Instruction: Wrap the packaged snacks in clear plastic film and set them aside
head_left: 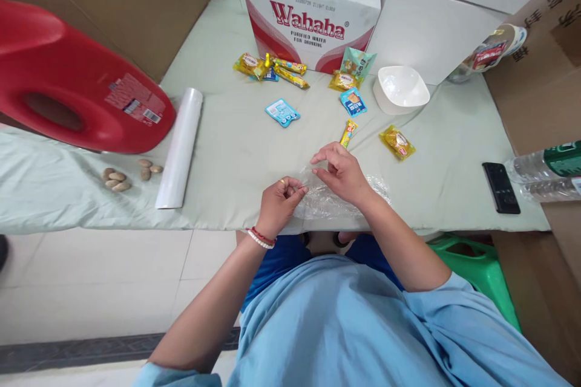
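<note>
A crumpled sheet of clear plastic film [336,202] lies at the table's front edge, partly under my hands. My left hand [282,199] pinches its left corner between thumb and fingers. Above the film hovers my right hand [338,172], thumb and fingers apart, with nothing visible between them. Just beyond the right fingers is a small yellow snack stick [348,133]. A yellow wrapped snack [397,143] rests farther right, and a blue snack packet [282,112] lies beyond the left hand.
A roll of plastic film [180,148], a red jug [82,78] and several brown nuts [116,179] are at left. More snacks sit before the Wahaha box [313,18]. A white bowl [401,90], black phone [500,188] and plastic bottles [540,163] are at right.
</note>
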A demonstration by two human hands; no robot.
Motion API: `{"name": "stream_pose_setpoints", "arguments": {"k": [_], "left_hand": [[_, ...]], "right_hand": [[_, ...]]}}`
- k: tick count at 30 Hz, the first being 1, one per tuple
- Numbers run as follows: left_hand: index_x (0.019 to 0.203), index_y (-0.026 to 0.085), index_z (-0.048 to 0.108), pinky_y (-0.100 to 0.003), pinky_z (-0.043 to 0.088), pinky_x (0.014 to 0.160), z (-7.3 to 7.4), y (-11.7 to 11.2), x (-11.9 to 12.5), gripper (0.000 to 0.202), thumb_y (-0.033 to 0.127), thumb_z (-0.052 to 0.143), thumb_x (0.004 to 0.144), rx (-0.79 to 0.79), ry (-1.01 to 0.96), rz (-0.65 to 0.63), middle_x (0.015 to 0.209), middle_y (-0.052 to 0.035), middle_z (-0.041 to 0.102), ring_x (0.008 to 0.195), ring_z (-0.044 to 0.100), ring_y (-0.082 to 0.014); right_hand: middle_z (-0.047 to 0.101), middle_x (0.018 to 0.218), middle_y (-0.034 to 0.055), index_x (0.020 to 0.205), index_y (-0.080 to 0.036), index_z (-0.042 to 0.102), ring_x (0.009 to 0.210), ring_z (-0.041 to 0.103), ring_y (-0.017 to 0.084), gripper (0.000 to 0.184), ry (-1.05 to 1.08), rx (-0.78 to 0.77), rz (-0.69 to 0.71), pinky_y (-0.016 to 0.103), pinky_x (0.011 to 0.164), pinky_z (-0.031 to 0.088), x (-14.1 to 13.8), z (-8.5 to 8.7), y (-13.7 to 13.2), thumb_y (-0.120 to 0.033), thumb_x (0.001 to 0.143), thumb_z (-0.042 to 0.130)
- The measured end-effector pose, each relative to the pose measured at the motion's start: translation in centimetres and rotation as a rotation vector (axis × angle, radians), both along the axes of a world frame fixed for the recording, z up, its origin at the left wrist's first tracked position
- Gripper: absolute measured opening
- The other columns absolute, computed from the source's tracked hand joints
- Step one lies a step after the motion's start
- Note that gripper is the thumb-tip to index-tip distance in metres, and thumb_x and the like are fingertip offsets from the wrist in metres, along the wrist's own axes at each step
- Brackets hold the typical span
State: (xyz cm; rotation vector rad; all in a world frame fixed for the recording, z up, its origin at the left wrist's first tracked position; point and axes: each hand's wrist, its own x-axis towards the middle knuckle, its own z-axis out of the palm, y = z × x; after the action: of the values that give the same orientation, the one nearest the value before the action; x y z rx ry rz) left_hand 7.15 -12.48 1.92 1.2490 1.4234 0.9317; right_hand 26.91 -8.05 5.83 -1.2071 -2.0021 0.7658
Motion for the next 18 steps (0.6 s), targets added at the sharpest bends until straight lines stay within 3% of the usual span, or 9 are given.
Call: {"name": "stream_pose_setpoints", "arguments": {"k": [5, 10, 15, 18], "left_hand": [[0.081, 0.022, 0.068, -0.028, 0.036, 0.06, 0.0, -0.2, 0.3, 0.03, 0.05, 0.076, 0.076, -0.001, -0.019, -0.021, 0.058, 0.0065, 0.047, 0.056, 0.042, -0.0126], [0.08, 0.022, 0.068, -0.029, 0.036, 0.06, 0.2, -0.4, 0.6, 0.027, 0.048, 0.075, 0.077, -0.006, -0.011, -0.042, 0.057, 0.0072, 0.045, 0.055, 0.04, -0.0124], [0.084, 0.021, 0.067, -0.029, 0.036, 0.061, 0.3, -0.5, 0.4, 0.031, 0.049, 0.078, 0.075, -0.013, -0.054, -0.06, 0.064, 0.005, 0.051, 0.06, 0.044, -0.0137], [0.087, 0.021, 0.068, -0.03, 0.038, 0.065, 0.5, -0.4, 0.4, 0.035, 0.056, 0.066, 0.088, 0.028, -0.129, -0.058, 0.075, 0.0004, 0.058, 0.067, 0.047, -0.0155]], "right_hand": [[0.058, 0.114, 0.0062, 0.115, -0.026, 0.075, 0.096, 0.059, 0.018, 0.019, -0.061, 0.089, 0.086, 0.032, 0.087, 0.052, -0.1, -0.4, -0.2, -0.025, 0.099, 0.065], [0.06, 0.111, 0.0033, 0.107, -0.028, 0.078, 0.087, 0.058, 0.015, 0.016, -0.175, 0.068, 0.093, 0.028, 0.078, 0.048, -0.3, -0.9, 0.1, -0.026, 0.101, 0.063], [0.063, 0.11, 0.0031, 0.104, -0.028, 0.079, 0.091, 0.061, 0.016, 0.016, -0.156, 0.068, 0.097, 0.028, 0.081, 0.048, 0.0, -1.3, -0.1, -0.028, 0.102, 0.063], [0.065, 0.112, 0.0038, 0.105, -0.028, 0.079, 0.094, 0.063, 0.016, 0.017, -0.134, 0.069, 0.117, 0.028, 0.084, 0.05, 0.2, -1.5, -0.4, -0.027, 0.102, 0.062]]}}
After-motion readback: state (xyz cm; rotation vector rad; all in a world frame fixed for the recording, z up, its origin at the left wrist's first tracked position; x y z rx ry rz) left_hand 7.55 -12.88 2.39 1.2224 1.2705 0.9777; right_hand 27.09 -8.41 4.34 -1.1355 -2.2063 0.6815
